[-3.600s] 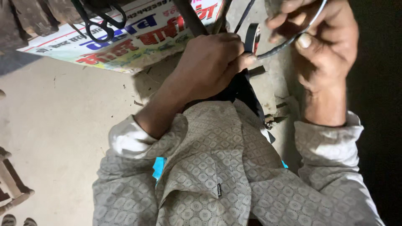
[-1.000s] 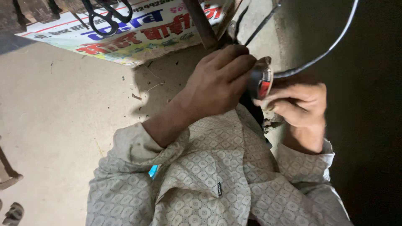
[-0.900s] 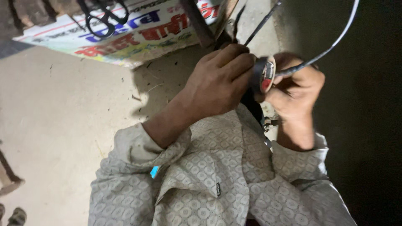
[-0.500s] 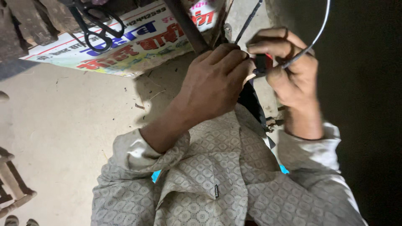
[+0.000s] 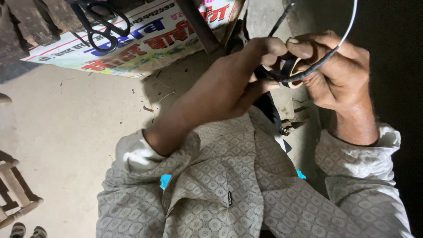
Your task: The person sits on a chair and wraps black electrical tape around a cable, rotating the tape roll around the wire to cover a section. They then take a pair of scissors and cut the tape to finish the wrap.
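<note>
The floor, bare pale concrete w/ bits of debris, fills the left side; the right side of the room is too dark to read. On the floor above the hands lies a printed banner, big and colourful, w/ black scissors resting on its upper left part. A dark pipe crosses the banner's right end. Far from the banner, at the lower left corner, part of a wooden stool.

Just right of the banner: the left hand, fingers curled and closed round the black cable and the dark tape roll area; exact contact is partly hidden. The right hand, further right of the banner, has its fingers closed on the cable, thumb and forefinger pinching it.

Vs 1 s ago: the right hand has come up from below the roll to level w/ the left hand, and the roll, then plainly showing its red face, is now mostly covered. By my reading, a wrap of tape was being carried round the cable, work ongoing.
</note>
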A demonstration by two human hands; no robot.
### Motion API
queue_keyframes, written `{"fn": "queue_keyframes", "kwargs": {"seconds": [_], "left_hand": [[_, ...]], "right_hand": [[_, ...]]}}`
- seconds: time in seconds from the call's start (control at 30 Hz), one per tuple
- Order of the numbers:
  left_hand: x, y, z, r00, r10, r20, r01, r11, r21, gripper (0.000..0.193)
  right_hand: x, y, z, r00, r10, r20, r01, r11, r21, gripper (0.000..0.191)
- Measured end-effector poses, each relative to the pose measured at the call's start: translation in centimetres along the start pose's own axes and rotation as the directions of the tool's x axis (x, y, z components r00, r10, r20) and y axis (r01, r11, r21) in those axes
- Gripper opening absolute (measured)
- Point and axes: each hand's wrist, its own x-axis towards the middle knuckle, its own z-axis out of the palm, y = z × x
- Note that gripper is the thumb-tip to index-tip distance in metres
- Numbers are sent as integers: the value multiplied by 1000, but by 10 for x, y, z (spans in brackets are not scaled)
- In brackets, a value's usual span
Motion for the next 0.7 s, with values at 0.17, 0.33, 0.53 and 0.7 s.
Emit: {"fn": "queue_keyframes", "kwargs": {"seconds": [0.17,0.33,0.53,0.7], "left_hand": [[-1,-11,3,999,44,-29,-34,953,303,43],[-9,-17,5,992,121,-27,-81,797,599,32],[-20,-16,9,970,216,-111,-90,743,663,28],[-23,-11,12,968,218,-122,-68,701,710,35]], "right_hand": [[-5,3,9,999,-30,19,33,992,-126,18],[-18,14,21,999,26,33,-24,998,-52,14],[-53,2,61,907,411,-89,-315,803,506,16],[-72,16,73,905,425,-28,-180,439,880,25]]}}
